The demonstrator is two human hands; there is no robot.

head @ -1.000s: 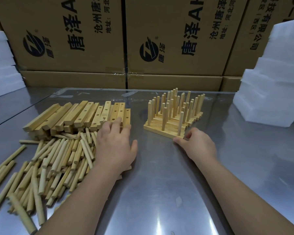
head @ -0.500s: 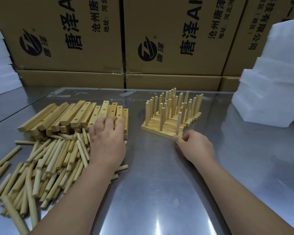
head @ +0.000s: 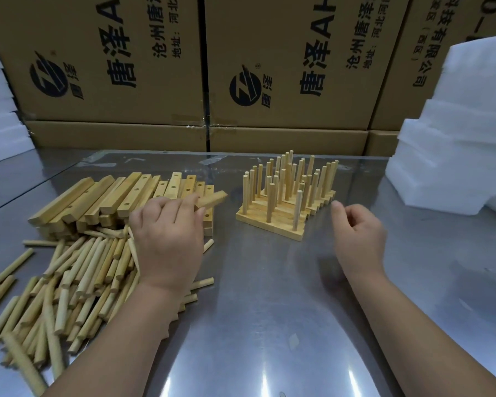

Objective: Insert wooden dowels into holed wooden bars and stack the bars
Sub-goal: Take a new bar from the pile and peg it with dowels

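The person's left grip [head: 169, 242] is closed around one holed wooden bar [head: 212, 199], pinched between thumb and fingers and raised just above the right end of the pile of bars [head: 112, 196] at the counter's [head: 269, 325] left. In front of that pile lies a loose heap of dowels [head: 78, 276], partly under the left wrist. The right grip [head: 358, 239] holds nothing, fingers loosely curled, just right of the stacked bars [head: 272, 222], whose dowels stand upright. Cardboard boxes [head: 284, 67] line the back; white foam blocks [head: 455, 144] sit at right.
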